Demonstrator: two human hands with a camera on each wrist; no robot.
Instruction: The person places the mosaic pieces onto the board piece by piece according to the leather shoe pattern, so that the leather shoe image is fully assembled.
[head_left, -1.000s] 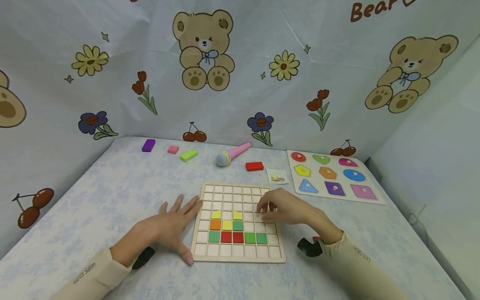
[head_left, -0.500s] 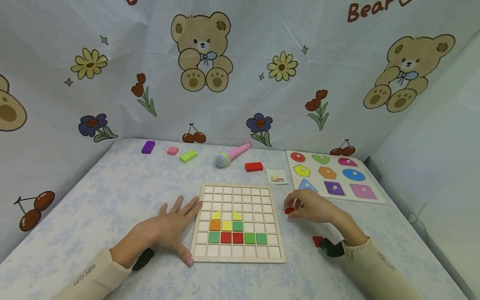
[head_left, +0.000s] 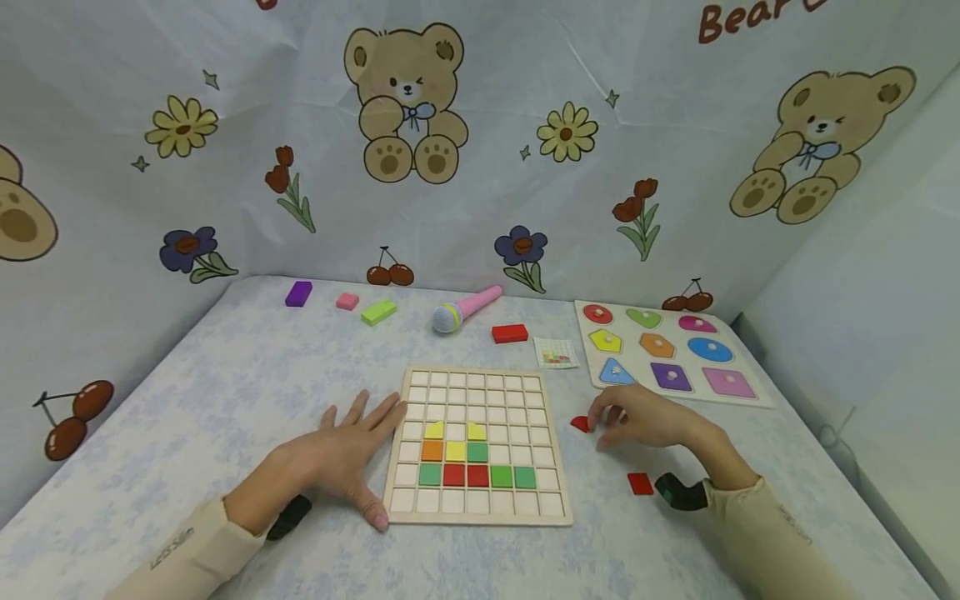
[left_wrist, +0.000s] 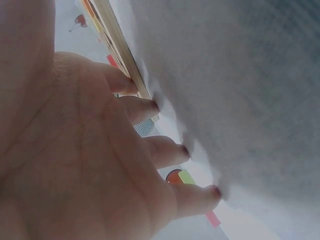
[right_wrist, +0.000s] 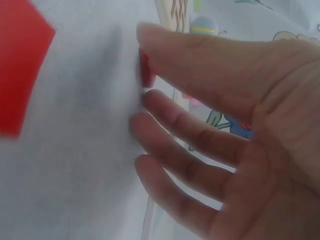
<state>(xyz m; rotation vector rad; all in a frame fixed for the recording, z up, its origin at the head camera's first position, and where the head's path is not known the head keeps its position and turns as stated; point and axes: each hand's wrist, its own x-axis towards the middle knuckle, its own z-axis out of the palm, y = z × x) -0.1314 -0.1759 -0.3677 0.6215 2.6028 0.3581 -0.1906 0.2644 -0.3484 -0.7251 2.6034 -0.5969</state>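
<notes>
A person sits at a table covered in pale blue-patterned cloth (head_left: 225,392), working on a square wooden grid board (head_left: 476,446) with small coloured tiles set into its cells. The left hand (head_left: 341,454) lies flat on the cloth, fingers straight and spread, their tips touching the board's left edge, holding nothing. The right hand (head_left: 645,421) is on the cloth to the right of the board, and its thumb and forefinger touch a small red tile (head_left: 580,423) lying on the table near the board; in the right wrist view the red tile (right_wrist: 146,70) sits between the thumb tip and the forefinger, though whether it is pinched or only touched cannot be told. A second red square tile (head_left: 640,483) lies loose on the cloth near the right wrist. On the board only a small cluster of cells is filled: two yellow rounded pieces on top, a row of orange, yellow and green beneath, then a row of green, red, red, green, green. Most cells remain bare, so the picture seems at an early stage. A small printed pattern card (head_left: 556,352) lies beyond the board.
</notes>
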